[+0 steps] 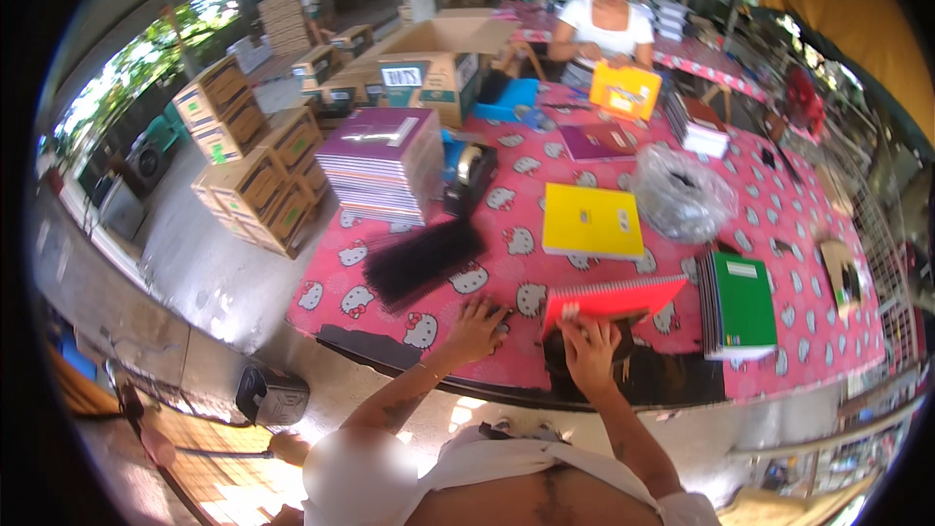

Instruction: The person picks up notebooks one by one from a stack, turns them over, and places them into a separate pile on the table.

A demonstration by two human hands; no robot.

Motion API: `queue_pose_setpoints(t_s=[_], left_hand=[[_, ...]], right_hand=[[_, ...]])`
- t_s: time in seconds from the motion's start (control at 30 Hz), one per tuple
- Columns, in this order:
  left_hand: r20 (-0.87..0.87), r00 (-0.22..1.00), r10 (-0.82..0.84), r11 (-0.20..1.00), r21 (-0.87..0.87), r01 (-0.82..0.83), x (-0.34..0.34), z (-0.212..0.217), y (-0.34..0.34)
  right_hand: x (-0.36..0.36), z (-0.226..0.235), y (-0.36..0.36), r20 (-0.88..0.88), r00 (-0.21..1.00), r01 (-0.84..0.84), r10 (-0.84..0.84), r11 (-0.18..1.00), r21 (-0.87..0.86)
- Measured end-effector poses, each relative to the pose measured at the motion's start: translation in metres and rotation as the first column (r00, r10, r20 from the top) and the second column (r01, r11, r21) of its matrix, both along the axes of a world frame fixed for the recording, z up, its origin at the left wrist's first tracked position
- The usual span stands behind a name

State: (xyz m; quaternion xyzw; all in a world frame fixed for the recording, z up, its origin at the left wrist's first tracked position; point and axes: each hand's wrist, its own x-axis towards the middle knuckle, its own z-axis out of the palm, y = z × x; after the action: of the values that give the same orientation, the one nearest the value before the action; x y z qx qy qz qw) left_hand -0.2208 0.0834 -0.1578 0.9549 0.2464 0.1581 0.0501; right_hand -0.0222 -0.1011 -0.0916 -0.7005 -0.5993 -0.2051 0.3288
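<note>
A red spiral notebook (609, 300) stands tilted at the near edge of the table, its coil along the top. My right hand (590, 343) is closed on its lower part, with a dark object just below, too shadowed to make out. My left hand (477, 329) lies on the pink patterned tablecloth to the left of the notebook, fingers apart. Beyond the left hand is a bundle of thin black strands (424, 258). A yellow notebook (591, 221) lies flat past the red one, and a stack of green notebooks (738, 307) stands to its right.
A tall stack of purple notebooks (380, 166) and a tape dispenser (474, 175) stand at the left. A clear plastic bag (682, 197) sits right of centre. Across the table a person holds a yellow-orange notebook (623, 90). Cardboard boxes (258, 180) are stacked on the floor at left.
</note>
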Motion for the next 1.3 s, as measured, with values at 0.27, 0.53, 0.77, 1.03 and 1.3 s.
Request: queue_pose_setpoints(t_s=[0.27, 0.53, 0.77, 1.03, 1.3], left_hand=[[0.239, 0.764, 0.6, 0.073, -0.967, 0.245, 0.004, 0.03, -0.006], [0.359, 0.788, 0.501, -0.312, -0.774, 0.551, 0.034, 0.145, -0.052], [0.353, 0.779, 0.518, -0.317, -0.767, 0.558, 0.048, 0.138, -0.046], [0.286, 0.826, 0.486, 0.025, -0.949, 0.314, 0.052, 0.149, -0.049], [0.39, 0.851, 0.352, 0.328, -0.903, 0.278, 0.03, 0.085, -0.01]], right_hand=[[0.03, 0.095, 0.049, 0.071, 0.995, 0.074, -0.077, 0.996, 0.045], [0.027, 0.101, 0.054, -0.084, 0.996, 0.013, -0.015, 1.0, -0.027], [0.029, 0.1, 0.054, -0.118, 0.993, 0.021, -0.024, 1.0, -0.02], [0.037, 0.093, 0.059, -0.1, 0.995, -0.023, 0.022, 1.0, -0.005], [0.055, 0.118, 0.03, -0.054, 0.997, -0.061, 0.063, 0.998, 0.031]])
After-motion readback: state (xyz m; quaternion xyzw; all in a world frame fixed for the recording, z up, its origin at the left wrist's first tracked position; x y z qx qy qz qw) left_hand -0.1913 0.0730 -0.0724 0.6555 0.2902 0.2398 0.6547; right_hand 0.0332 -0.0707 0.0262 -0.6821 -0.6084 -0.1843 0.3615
